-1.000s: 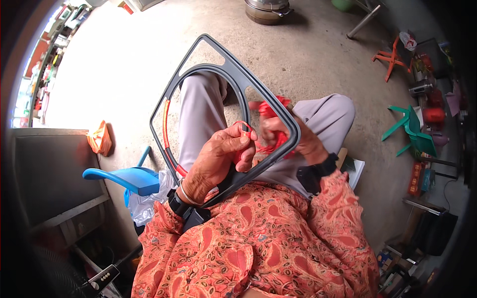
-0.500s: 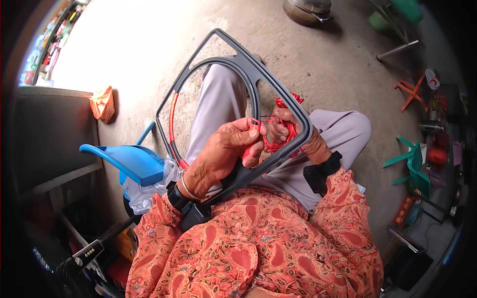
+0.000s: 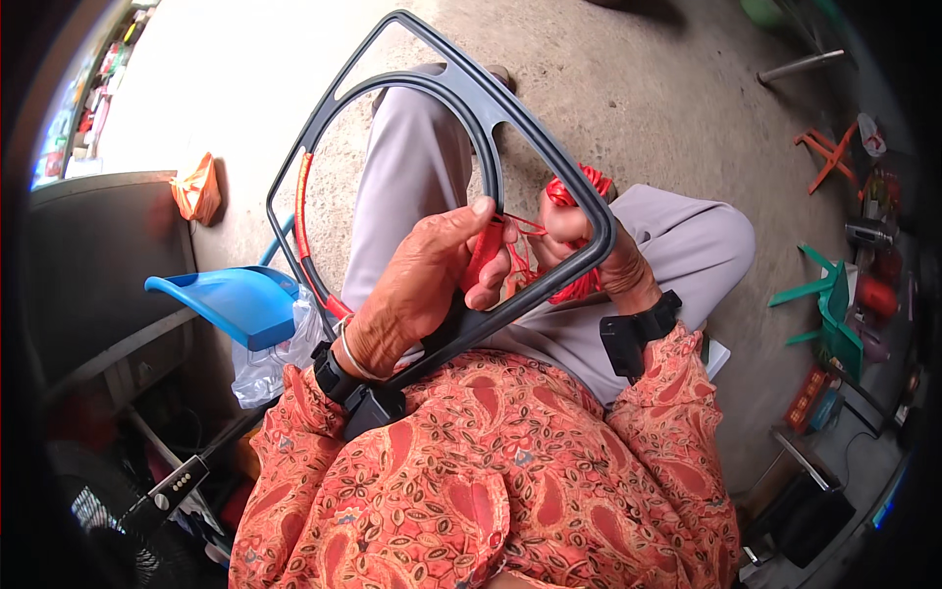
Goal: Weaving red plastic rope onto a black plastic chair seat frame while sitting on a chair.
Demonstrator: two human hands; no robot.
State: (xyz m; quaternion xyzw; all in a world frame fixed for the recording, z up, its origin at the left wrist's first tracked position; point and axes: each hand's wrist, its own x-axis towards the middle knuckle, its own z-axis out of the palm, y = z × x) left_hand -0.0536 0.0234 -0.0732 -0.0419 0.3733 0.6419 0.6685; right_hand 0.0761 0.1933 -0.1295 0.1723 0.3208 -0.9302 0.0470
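Note:
A black frame with a round inner ring lies tilted over my lap. Red cord is wound tightly round part of the ring under my left hand; another red-wrapped stretch shows on the ring's left side. My left hand is closed round the wound section, thumb along its top edge. My right hand, partly behind the frame's right side, grips a loose bundle of red cord. Thin strands run from the bundle to the ring, and more loops hang below the right hand.
A blue dustpan and a clear plastic bag are at my left, beside a dark cabinet. An orange bag lies on the floor. On the right are a green plastic stool and an orange folding stand.
The frame and both hands appear shifted, the frame up and left in view. My left thumb now lies higher on the wound cord. Both hands keep their holds.

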